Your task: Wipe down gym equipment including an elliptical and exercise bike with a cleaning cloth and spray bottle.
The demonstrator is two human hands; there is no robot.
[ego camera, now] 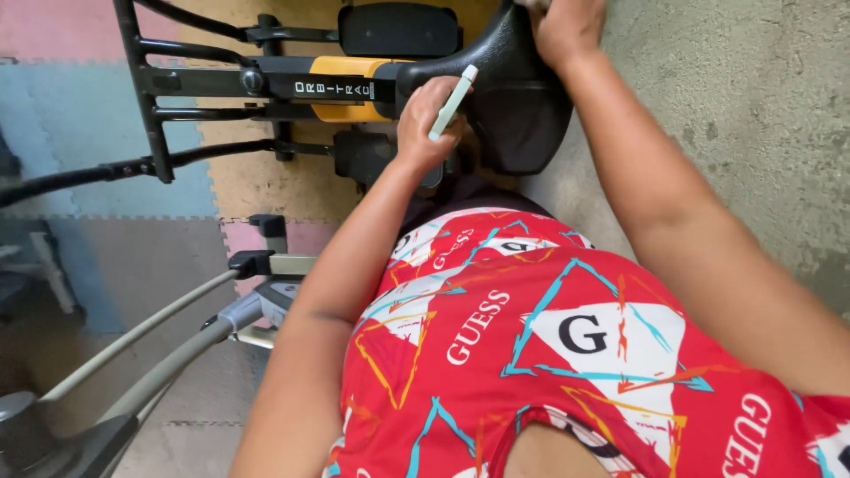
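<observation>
The person looks straight down over a red patterned shirt at an exercise machine whose black saddle sits at about twelve o'clock in the view; the left hand rests on the near left edge of that saddle, fingers curled together around a slim pale-green tool, which stands tilted with its upper end toward one o'clock and lies across the fingers, touching the saddle's edge or just above it, I cannot tell which; the right hand is at the very top of the frame, at roughly twelve to one o'clock, closed down on the far end of the saddle, its fingertips cut off by the frame edge, so how tightly they clamp cannot be told.

From the saddle a black bar with a yellow sleeve runs toward nine o'clock, joining a black tube frame at ten o'clock; a black pedal lies just beyond the bar at eleven o'clock; grey handle bars slant across the seven to eight o'clock part; foam floor mats in blue, pink and tan lie under the machine on the nine o'clock side; bare concrete floor fills the two o'clock side.
</observation>
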